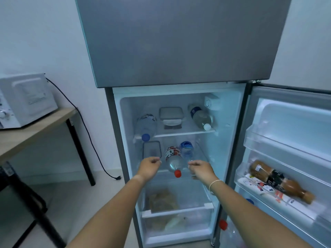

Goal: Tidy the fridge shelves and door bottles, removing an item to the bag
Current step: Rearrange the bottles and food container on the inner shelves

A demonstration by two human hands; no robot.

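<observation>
Clear plastic bottle with red cap and red-white label [173, 159] lies on its side on the middle glass shelf [200, 149] of the open grey fridge [179, 42], between a grey-lidded clear food box [151, 149] on its left and a clear bottle with a blue label [186, 149] on its right. Long axis runs front-to-back: cap points out toward the person and hangs past the shelf's front edge, base points into the fridge. Left hand [149, 168] sits just left of the bottle's shoulder, right hand [201, 169] just right of it, so the bottle lies between the two, both about equally near. Both hands have loosely curled fingers and hold nothing; neither clearly touches the bottle, though contact at the right fingertips is hard to rule out. Judgement: next move is a two-sided close across the short axis near the neck, then either stand it up or pull it straight out along its axis. Risk: it's round and could roll sideways into the blue-label bottle.
</observation>
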